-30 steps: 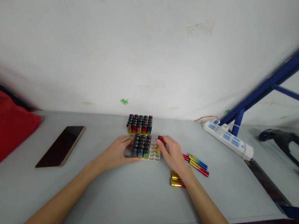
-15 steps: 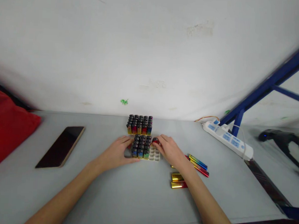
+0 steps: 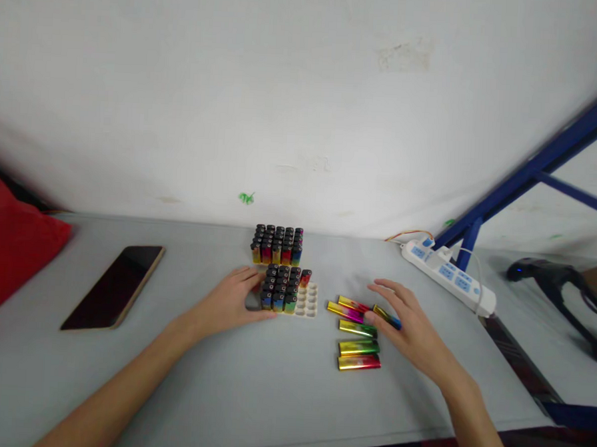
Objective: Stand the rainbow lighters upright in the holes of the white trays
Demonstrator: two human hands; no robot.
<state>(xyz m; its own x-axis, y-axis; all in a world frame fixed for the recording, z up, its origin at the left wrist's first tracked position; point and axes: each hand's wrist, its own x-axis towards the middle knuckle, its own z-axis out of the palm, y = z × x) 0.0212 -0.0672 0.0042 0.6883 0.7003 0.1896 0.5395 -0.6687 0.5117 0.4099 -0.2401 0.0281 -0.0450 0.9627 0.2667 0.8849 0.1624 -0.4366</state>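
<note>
My left hand (image 3: pixel 233 295) curls round the left side of a pale tray (image 3: pixel 311 301) with small round-edged pockets, its thumb at the front and its fingers behind. Black-topped lighters (image 3: pixel 280 290) stand upright in the tray's left columns. One red lighter (image 3: pixel 305 277) stands alone at the back, just right of them. My right hand (image 3: pixel 406 321) hovers over several loose, shiny, lighter-sized pieces (image 3: pixel 359 347) in gold, red, green and pink. Its fingers are spread, with the thumb beside a gold-and-blue piece (image 3: pixel 384 315). No black tops show on these loose pieces.
Behind the tray, close to the wall, stands another block of upright lighters (image 3: pixel 276 246). A dark phone (image 3: pixel 115 287) lies at left near a red cloth (image 3: pixel 11 248). At right are a white power strip (image 3: pixel 448 275), a blue metal frame (image 3: pixel 521 175) and a black device (image 3: pixel 550 280).
My right hand has let go of the red lighter, leaving it upright in the tray, and moved right to the loose pieces. My left hand stays at the tray.
</note>
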